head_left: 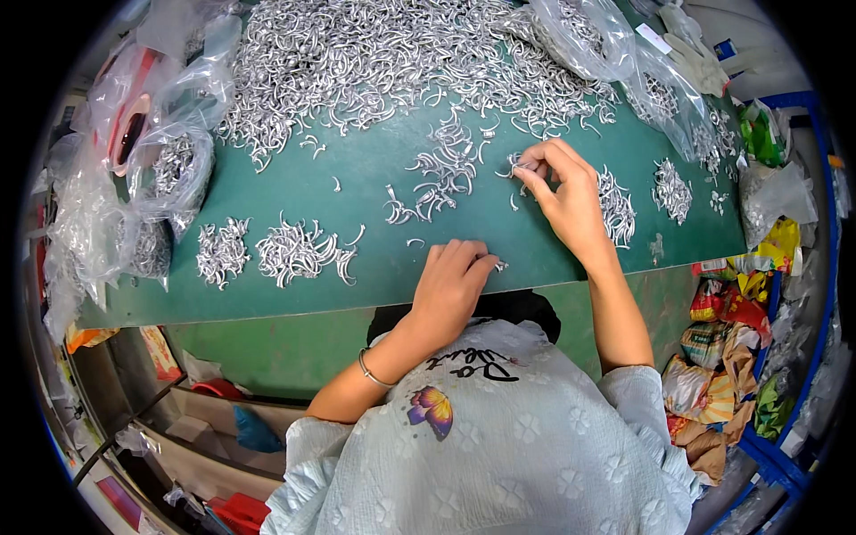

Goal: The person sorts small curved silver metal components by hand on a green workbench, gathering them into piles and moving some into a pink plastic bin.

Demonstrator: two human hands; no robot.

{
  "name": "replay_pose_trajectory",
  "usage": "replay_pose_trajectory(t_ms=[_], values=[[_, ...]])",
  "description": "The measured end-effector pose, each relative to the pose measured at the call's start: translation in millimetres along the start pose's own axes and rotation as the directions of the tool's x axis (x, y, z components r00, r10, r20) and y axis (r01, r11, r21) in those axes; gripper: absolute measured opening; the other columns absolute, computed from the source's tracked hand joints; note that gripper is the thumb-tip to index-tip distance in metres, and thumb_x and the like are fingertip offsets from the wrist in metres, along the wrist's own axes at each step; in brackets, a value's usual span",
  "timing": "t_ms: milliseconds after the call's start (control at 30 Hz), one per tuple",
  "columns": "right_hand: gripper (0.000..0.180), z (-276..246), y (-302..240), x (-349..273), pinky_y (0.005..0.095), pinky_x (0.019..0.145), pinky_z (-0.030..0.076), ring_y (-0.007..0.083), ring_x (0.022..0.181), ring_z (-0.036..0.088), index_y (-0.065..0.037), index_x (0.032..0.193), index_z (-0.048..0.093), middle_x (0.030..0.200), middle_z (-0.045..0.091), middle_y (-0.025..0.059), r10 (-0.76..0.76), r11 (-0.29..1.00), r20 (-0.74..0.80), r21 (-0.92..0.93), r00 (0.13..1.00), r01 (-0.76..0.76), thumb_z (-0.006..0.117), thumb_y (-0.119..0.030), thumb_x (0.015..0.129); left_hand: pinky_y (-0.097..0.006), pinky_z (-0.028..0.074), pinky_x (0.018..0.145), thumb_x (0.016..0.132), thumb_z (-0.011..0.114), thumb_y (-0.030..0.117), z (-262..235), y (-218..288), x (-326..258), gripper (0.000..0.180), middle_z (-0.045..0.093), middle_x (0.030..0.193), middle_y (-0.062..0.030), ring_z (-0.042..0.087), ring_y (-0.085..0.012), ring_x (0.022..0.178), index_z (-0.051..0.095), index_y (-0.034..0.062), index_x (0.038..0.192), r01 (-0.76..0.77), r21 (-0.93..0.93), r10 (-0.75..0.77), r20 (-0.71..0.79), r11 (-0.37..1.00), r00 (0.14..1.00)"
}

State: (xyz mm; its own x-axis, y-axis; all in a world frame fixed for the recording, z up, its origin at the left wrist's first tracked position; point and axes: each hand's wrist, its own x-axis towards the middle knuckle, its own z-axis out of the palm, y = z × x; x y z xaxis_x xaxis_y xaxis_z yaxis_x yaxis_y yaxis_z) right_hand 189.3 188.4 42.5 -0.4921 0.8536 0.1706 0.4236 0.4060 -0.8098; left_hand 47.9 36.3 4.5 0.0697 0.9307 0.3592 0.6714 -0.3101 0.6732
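Observation:
My right hand [568, 198] is over the green table, its thumb and fingers pinching a small curved silver metal piece [513, 167]. Close to the table's front edge, my left hand [453, 283] is closed with its fingers curled down. A bit of a silver metal piece [501, 265] shows at its fingertips; the rest is hidden. Between and beyond the hands lies a loose cluster of curved metal pieces [450, 160]. One single piece [415, 242] rests just beyond the left hand. Right of my right hand is a small pile of these pieces [615, 209].
A large heap of metal pieces [357, 53] covers the table's far side. Two small piles [223, 251] sit at the left and another pile [671, 192] at the right. Clear plastic bags [183, 160] with pieces crowd the left edge; more bags [606, 45] stand at the far right.

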Motion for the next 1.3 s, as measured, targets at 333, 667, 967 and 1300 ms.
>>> replay_pose_trajectory(t_ms=[333,667,967,1300], values=[[0.008,-7,11,8,0.0274,0.068,0.046,0.0145,0.073,0.056,0.002,0.092,0.065,0.084,0.065,0.0057,-0.074,0.997,0.068,0.001,0.995,0.074,0.067,-0.002,0.085,-0.037,0.040,0.074,0.079,0.069,-0.001,-6,7,4,0.027,0.058,0.100,-0.0087,0.055,-0.0270,0.089,0.064,0.0023,0.105,0.066,0.004,-0.066,0.004,0.998,0.998],[0.018,23,-2,10,0.0389,0.083,0.041,0.0281,0.096,0.053,-0.003,0.093,0.065,0.093,0.060,0.0092,-0.260,0.901,0.008,-0.357,0.966,0.246,0.073,-0.012,0.079,-0.038,0.045,0.076,0.077,0.066,-0.004,-5,1,3,0.030,0.057,0.101,-0.0121,0.055,-0.0305,0.090,0.063,-0.0009,0.107,0.048,-0.033,-0.047,0.042,0.998,0.998],[0.007,6,3,4,0.0368,0.078,0.038,0.0266,0.086,0.056,-0.004,0.089,0.063,0.086,0.063,0.0072,-0.116,0.981,0.053,-0.150,0.992,0.123,0.067,-0.007,0.084,-0.038,0.044,0.073,0.077,0.066,-0.004,-9,2,1,0.030,0.057,0.100,-0.0118,0.055,-0.0291,0.086,0.063,-0.0008,0.106,0.055,-0.047,-0.054,0.022,0.997,0.998],[0.012,4,6,2,0.0385,0.080,0.038,0.0268,0.092,0.054,-0.006,0.091,0.065,0.093,0.060,0.0064,-0.211,0.875,-0.032,-0.451,0.977,0.174,0.069,-0.008,0.081,-0.037,0.042,0.074,0.079,0.062,-0.004,-9,3,2,0.033,0.056,0.102,-0.0112,0.055,-0.0270,0.088,0.062,-0.0005,0.112,0.040,-0.010,-0.039,0.068,0.999,0.997]])
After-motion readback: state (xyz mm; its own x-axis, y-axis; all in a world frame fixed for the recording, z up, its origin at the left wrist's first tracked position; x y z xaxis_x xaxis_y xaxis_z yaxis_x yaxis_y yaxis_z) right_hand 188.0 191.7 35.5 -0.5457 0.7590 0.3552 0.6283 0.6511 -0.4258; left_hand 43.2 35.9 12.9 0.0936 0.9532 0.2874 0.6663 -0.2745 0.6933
